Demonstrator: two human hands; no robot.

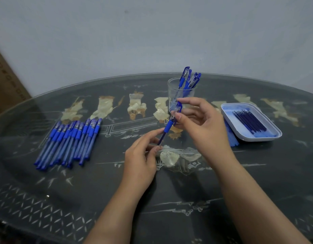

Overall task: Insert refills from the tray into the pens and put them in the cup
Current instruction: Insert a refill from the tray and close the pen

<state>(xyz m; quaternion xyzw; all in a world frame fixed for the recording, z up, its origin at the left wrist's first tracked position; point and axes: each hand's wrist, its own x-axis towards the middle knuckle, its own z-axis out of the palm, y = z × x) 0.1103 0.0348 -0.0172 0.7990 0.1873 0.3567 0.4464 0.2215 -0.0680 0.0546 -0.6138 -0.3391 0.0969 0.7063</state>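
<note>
My left hand (140, 156) pinches the barrel of a blue pen (167, 129) that slants up to the right above the table. My right hand (201, 120) pinches the pen's clear cap with blue clip (177, 107) just at the pen's tip. Behind them stands a clear plastic cup (171, 88) holding several capped blue pens (189, 80). A white tray (273, 131) at the right holds several dark blue refills (250, 120). A row of several blue pens (69, 141) lies at the left.
The table (169, 199) is dark with a glass top and pale decorative figures. A bundle of light blue thin tubes (231, 136) lies beside the tray's left edge. A brown cardboard box (6, 80) leans at far left. A grey wall rises behind.
</note>
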